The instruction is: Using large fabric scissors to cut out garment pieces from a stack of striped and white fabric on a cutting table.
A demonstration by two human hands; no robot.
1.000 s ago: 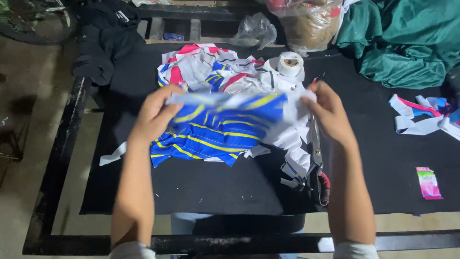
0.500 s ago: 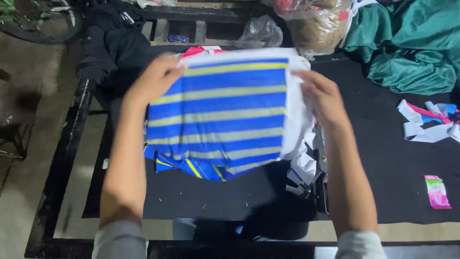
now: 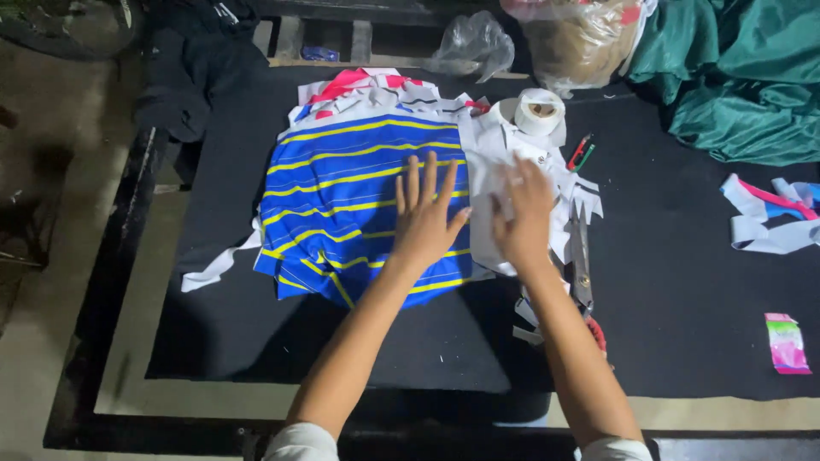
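Blue striped cloth [image 3: 342, 205] under two hands [image 3: 427, 218]

A black cloth [image 3: 683, 282] covers a pale tabletop [image 3: 128, 358] set in a dark metal frame [image 3: 94, 341], with bare concrete floor [image 3: 43, 171] in shadow to the left and a bicycle wheel [image 3: 68, 21] at the top corner.

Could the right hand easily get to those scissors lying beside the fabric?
Probably yes. The right hand rests flat on the white fabric piece, and the scissors lie just to its right on the black table, uncovered, with nothing between.
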